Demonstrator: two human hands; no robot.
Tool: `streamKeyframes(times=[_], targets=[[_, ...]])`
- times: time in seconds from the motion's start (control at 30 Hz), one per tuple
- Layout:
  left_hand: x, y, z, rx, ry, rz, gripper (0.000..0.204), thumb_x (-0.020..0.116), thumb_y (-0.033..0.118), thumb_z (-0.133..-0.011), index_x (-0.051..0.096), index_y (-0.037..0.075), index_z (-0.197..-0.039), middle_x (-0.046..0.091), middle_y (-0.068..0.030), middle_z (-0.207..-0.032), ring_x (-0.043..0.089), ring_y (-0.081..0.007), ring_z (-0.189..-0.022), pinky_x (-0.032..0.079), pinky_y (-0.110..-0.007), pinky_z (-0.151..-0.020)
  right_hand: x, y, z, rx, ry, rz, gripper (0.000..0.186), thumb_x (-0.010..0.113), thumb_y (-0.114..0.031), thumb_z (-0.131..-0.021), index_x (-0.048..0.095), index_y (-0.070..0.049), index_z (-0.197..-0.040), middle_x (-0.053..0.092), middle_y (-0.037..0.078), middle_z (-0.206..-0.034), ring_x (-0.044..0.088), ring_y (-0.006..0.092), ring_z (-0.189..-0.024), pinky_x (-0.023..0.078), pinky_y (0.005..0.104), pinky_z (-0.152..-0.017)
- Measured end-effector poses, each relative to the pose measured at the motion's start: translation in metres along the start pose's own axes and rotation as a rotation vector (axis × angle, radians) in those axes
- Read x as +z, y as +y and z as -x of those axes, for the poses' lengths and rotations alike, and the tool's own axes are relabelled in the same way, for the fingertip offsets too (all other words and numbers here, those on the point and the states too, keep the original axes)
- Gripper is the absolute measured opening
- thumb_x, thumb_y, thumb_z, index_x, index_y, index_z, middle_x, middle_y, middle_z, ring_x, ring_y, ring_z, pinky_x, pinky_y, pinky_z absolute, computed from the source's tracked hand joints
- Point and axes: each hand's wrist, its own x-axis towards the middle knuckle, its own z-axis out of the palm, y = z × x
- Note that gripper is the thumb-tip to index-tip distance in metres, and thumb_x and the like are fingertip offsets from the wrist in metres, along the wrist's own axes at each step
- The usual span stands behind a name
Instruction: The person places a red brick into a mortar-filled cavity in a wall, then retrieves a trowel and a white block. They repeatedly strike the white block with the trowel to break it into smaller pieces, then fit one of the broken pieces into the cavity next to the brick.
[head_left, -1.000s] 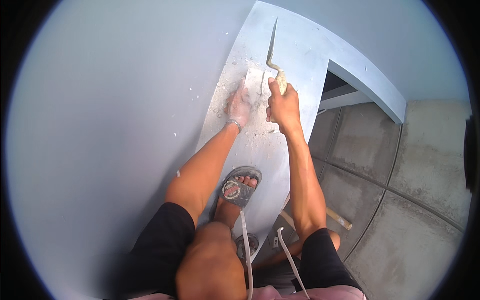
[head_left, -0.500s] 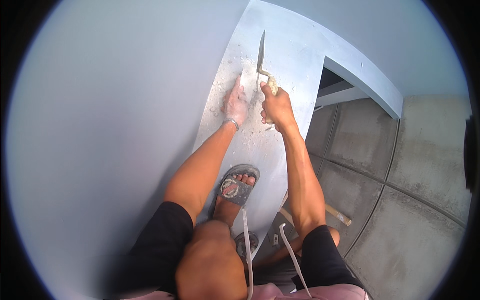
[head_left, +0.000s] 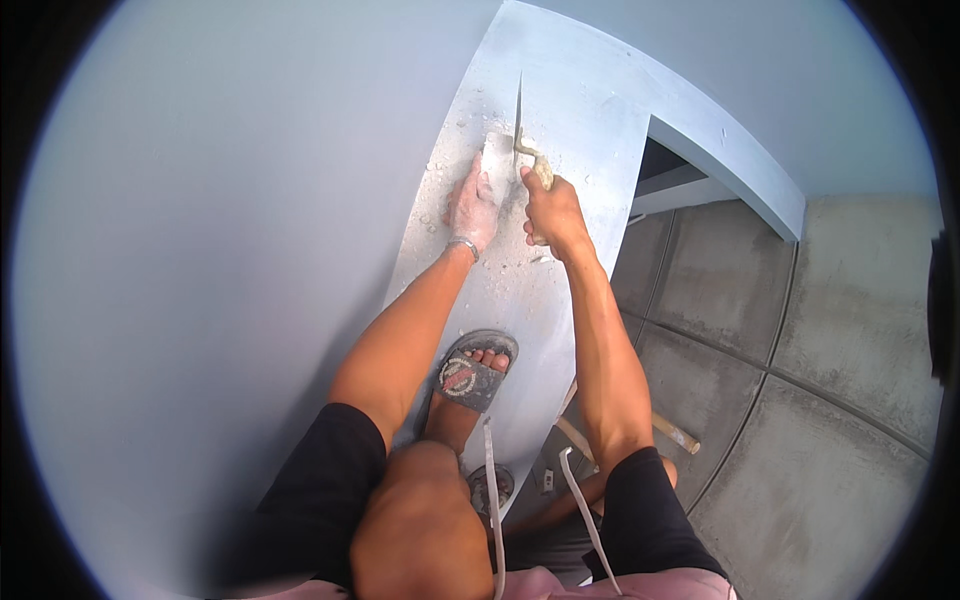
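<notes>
Steadying a white rectangular block, the dusty left hand is narrowed in a light hold, fingers along the block's left side and thumb by its near end; whether any fingertips reach beneath it I cannot tell. The right hand is wrapped round the handle of a pointed trowel, with the thin blade on edge close along the block's right side; whether steel meets block is too fine to tell.

Judging by this pose, the blade is best kept square to the block's side and worked in short, controlled strokes, with the left fingers well back from that side. Pressing the block flat, with no loose grit beneath, should keep it from rocking.

Crumbled rubble is scattered around the block, which lies on a pale ledge. Nearer the wearer than the block is a dark slide sandal on a foot. Left of the block rises a smooth grey-blue wall; well to its right are grey floor slabs.
</notes>
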Motion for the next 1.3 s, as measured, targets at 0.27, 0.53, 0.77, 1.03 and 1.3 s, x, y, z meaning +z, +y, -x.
streamKeyframes(times=[0.27,0.53,0.77,1.03,1.3], targets=[[-0.006,0.009,0.006,-0.022,-0.022,-0.055,0.053,0.035,0.038,-0.115,0.035,0.030,-0.168,0.054,-0.0154,-0.152,0.048,-0.0405,-0.143,0.027,-0.067,-0.121,-0.002,-0.056,0.053,-0.910,0.341,-0.534,0.036,0.056,-0.036,-0.111,0.048,-0.004,-0.097,0.053,0.003,-0.067,0.054,0.0131,-0.045,0.044,0.0300,-0.040],[-0.001,0.006,0.001,-0.022,0.010,-0.014,0.053,0.036,0.036,-0.115,0.036,0.030,-0.167,0.057,-0.0135,-0.152,0.050,-0.0390,-0.143,0.028,-0.065,-0.121,-0.002,-0.007,-0.005,0.073,-0.055,-0.077,0.054,0.059,-0.043,-0.109,0.054,0.010,-0.118,0.053,0.004,-0.071,0.054,0.0149,-0.048,0.046,0.0318,-0.040],[0.000,-0.003,-0.003,-0.009,0.017,0.003,0.052,0.035,0.037,-0.115,0.036,0.031,-0.167,0.054,-0.0134,-0.155,0.046,-0.0381,-0.146,0.024,-0.070,-0.121,-0.015,-0.033,0.006,-0.098,-0.013,-0.184,0.047,0.058,-0.046,-0.110,0.053,0.001,-0.111,0.053,0.005,-0.072,0.054,0.0126,-0.048,0.046,0.0307,-0.040],[0.001,0.007,0.001,-0.031,-0.029,-0.003,0.053,0.029,0.041,-0.116,0.036,0.032,-0.167,0.051,-0.0142,-0.158,0.043,-0.0393,-0.148,0.022,-0.069,-0.122,0.017,0.045,0.029,-0.519,0.395,-0.054,0.044,0.061,-0.040,-0.108,0.058,0.004,-0.111,0.060,0.010,-0.070,0.060,0.0195,-0.046,0.049,0.0343,-0.040],[-0.008,-0.002,-0.003,-0.019,-0.016,-0.010,0.052,0.029,0.040,-0.116,0.035,0.032,-0.167,0.053,-0.0154,-0.154,0.044,-0.0393,-0.147,0.024,-0.069,-0.121,0.001,-0.025,0.058,-0.292,0.120,-0.168,0.040,0.060,-0.041,-0.110,0.055,-0.001,-0.103,0.052,0.001,-0.061,0.052,0.0119,-0.041,0.042,0.0304,-0.036]])
